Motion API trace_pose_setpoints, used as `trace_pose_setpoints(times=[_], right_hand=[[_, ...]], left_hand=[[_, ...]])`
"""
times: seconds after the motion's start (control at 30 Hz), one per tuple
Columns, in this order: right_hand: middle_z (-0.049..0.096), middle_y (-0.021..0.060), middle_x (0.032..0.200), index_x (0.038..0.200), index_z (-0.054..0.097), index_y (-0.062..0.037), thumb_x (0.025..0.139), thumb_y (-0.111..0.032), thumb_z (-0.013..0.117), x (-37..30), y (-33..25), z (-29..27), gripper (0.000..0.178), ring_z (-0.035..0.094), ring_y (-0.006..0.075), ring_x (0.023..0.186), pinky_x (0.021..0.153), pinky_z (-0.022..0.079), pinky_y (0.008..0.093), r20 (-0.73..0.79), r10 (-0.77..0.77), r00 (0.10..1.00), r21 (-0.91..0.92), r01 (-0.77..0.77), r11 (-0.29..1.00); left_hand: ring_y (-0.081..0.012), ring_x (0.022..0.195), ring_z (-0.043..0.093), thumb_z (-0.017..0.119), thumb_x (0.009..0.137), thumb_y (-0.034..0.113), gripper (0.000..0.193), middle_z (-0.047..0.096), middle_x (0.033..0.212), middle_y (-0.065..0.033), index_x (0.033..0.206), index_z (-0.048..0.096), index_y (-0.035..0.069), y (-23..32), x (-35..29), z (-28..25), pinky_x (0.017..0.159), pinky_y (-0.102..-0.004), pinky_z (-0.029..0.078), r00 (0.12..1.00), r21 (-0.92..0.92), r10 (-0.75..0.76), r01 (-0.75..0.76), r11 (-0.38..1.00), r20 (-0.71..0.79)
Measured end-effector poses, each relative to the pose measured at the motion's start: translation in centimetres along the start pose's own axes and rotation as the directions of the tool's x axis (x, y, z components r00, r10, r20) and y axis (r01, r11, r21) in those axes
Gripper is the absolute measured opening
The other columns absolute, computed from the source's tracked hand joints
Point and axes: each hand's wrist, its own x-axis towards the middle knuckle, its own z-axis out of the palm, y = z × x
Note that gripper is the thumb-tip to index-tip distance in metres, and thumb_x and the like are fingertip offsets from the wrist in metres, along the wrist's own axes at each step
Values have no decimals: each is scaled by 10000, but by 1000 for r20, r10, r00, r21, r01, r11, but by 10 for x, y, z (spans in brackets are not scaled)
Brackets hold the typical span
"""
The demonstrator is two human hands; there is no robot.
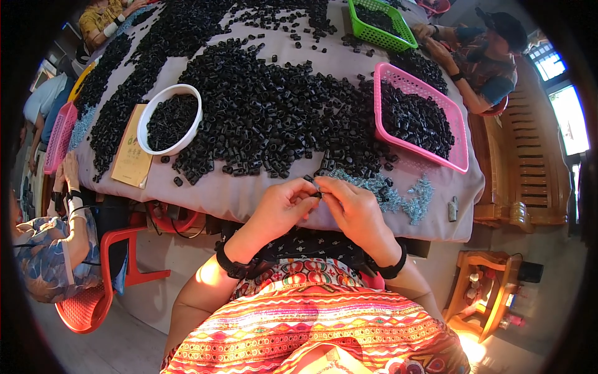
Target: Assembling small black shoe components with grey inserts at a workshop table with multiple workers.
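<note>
My left hand (281, 204) and my right hand (356, 209) meet at the near edge of the table, fingertips pinched together. Between them is a small black plastic part (317, 194), mostly covered by the fingers, so its exact shape is hard to make out. Just beyond my hands spreads a large heap of short, hollow black plastic caps (255, 112). Beside my right hand lies a pile of small clear, bluish pieces (418, 199), too fine to name.
A white tub (144, 128) of small black parts stands left, next to a tan booklet (129, 163). To the right are a pink basket (462, 140) holding black parts and a green basket (389, 42). A small grey object (453, 209) lies near the right edge. Other people sit around the table.
</note>
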Motion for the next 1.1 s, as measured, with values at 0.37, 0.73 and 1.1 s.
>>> trace_pose_setpoints(times=[0.37, 0.73, 1.1], right_hand=[[693, 211, 1139, 1232, 637, -18, 906, -5, 643, 8, -8, 6, 326, 706, 375, 970, 769, 589, 416, -7, -98, 995, 20, 98, 995], [596, 122, 872, 954, 667, -27, 811, -28, 658, 69, 43, 0, 144, 642, 343, 846, 713, 525, 432, 57, -98, 994, -417, 113, 902], [610, 132, 943, 954, 692, -24, 811, -53, 695, 71, 39, 5, 146, 650, 356, 852, 745, 529, 432, 121, 34, 992, -357, 11, 934]], left_hand=[[-58, 706, 627, 610, 997, 85, 160, 714, 942, -57, 1127, 603, -7, -7, 2, -4, 609, -209, 514, 994, -235, 53, -75, 969, -100], [-70, 758, 663, 644, 981, 73, 139, 722, 936, -68, 1085, 611, -12, -5, 0, -8, 643, -207, 522, 977, -251, 65, -115, 961, -201], [-74, 735, 660, 631, 988, 76, 151, 724, 957, -94, 1098, 599, -22, -4, -2, -11, 676, -212, 533, 985, -173, 68, -96, 980, -161]])
